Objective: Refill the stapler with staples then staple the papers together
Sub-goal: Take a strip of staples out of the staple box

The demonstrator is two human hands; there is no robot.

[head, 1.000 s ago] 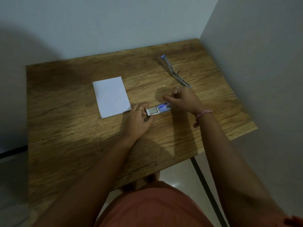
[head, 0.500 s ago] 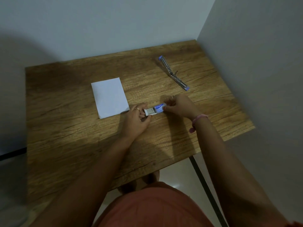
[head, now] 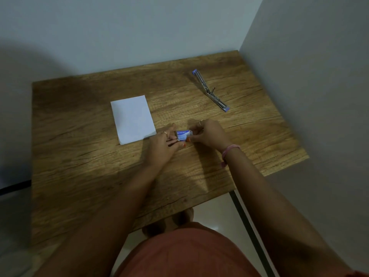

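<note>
- Blue-white staple box (head: 184, 135), label too small to read surely.
- Left hand (head: 162, 145) and right hand (head: 210, 134) both pinch it, fingers curled, over the table (head: 79, 156).

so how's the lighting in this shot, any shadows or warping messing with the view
Head view: dim, bluish light overall; a broad dark shadow covers the table's far-left part, and the hands cast soft shadows near the staple box. Wide-angle lens bends the table edges and walls. The open stapler and the papers stay readable; the box's print is barely legible.
</note>
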